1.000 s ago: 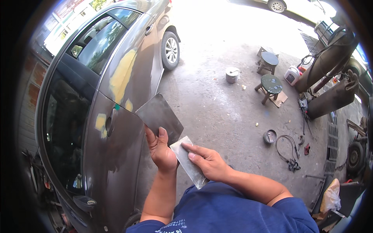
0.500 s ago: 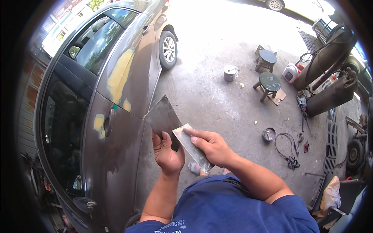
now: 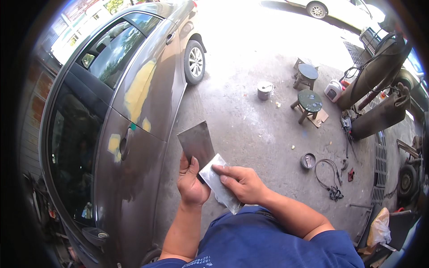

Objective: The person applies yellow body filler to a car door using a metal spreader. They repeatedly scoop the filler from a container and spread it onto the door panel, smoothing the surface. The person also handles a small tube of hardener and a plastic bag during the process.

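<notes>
Left hand (image 3: 193, 185): partly curled, grasping dark flat plate (image 3: 196, 142) near its lower end; thumb up along the near side, other fingers mostly hidden behind. Right hand (image 3: 245, 184): gripping pale metallic plate (image 3: 219, 184), thumb and index finger lying on its top face, remaining fingers out of sight underneath. Pale plate slants, upper end overlapping dark plate's lower right part in view; contact between the two, can't tell. Both plates in front of blue shirt (image 3: 277, 243), held over concrete floor (image 3: 241, 134), just right of brown car (image 3: 134, 187). Car side has yellowish patches (image 3: 139, 91), one beside door handle (image 3: 126, 143). Hands close together, apart from car. On floor to the right: round stool (image 3: 309, 101), bucket (image 3: 265, 91), open tin (image 3: 308, 161).
</notes>
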`<state>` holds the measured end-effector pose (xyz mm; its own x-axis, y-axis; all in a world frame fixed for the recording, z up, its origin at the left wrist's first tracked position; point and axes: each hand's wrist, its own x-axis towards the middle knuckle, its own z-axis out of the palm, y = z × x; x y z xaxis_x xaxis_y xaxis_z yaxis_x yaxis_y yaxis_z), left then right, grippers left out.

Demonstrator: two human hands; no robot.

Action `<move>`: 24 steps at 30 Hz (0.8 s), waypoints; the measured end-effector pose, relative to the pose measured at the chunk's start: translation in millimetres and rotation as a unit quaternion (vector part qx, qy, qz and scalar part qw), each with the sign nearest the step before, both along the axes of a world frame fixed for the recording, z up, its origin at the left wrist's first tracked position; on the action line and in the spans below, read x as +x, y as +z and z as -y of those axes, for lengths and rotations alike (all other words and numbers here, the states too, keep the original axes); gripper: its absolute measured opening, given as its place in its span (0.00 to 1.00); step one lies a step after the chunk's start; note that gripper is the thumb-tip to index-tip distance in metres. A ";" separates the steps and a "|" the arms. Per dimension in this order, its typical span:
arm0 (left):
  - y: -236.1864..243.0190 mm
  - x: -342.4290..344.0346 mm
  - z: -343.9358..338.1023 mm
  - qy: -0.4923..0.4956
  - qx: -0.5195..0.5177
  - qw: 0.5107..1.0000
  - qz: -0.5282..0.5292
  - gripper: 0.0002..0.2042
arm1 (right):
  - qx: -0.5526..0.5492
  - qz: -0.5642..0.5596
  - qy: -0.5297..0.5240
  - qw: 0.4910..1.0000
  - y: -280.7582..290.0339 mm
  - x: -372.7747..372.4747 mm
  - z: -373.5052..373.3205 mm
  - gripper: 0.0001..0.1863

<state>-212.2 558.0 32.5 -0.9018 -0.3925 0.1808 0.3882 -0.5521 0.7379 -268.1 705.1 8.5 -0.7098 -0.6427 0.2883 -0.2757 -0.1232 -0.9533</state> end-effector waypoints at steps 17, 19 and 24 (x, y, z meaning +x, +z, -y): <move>14.2 29.4 31.2 -0.207 -0.267 0.903 0.265 0.22 | 0.070 -0.364 -0.021 0.929 8.5 -71.3 -31.3 0.26; 1.3 39.1 27.4 -0.280 -0.256 0.872 0.311 0.22 | 0.062 -0.352 -0.021 0.934 11.2 -72.0 -26.9 0.27; -4.9 40.1 21.5 -0.162 -0.023 0.965 0.203 0.22 | 0.073 -0.289 0.035 0.954 -11.1 -53.4 -28.9 0.27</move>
